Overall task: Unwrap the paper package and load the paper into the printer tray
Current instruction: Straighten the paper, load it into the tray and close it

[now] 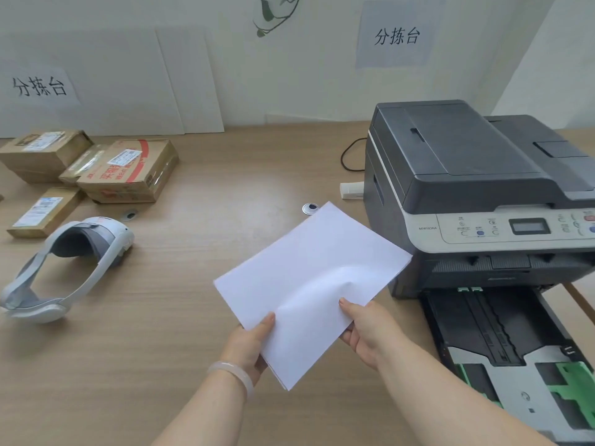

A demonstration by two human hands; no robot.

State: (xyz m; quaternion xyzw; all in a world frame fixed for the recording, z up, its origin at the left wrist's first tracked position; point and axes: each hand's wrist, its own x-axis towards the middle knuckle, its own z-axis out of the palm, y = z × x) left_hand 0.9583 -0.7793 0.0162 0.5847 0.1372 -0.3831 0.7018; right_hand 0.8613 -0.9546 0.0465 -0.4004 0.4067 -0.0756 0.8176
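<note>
Hold: While both hands pinch its near corner, the thin stack of plain white paper sheets (302, 281) hangs in the air above the light wooden tabletop (161, 365), lying on neither the table nor the tray.
Left hand: the left hand (249, 344) is closed on the stack's near-left edge, thumb on top and fingers hidden beneath; a pale bangle sits at its wrist.
Right hand: the right hand (363, 329) is closed on the near-right edge, thumb pressed on top, and the top sheet bows up just ahead of it.
Reason, as a judgement: a two-handed grip at one end probably keeps the loose sheets square for sliding in.
Wrapper: none can be seen, so unwrapping looks done.
Tray: the pulled-out black printer tray with green plastic guides (502, 352) lies to the right of the hands and looks empty.
Edges: the stack sits skewed to the tray's long walls and likely needs turning.
Room: bare table lies between the hands and the tray.
Printer: the grey and black desktop printer (467, 175) stands behind the tray; the stack's far-right corner is near its front.
Left side: a white and grey head-worn headset (74, 262) lies well apart.
Far: brown cardboard parcels with labels (125, 169) rest near the wall.
</note>
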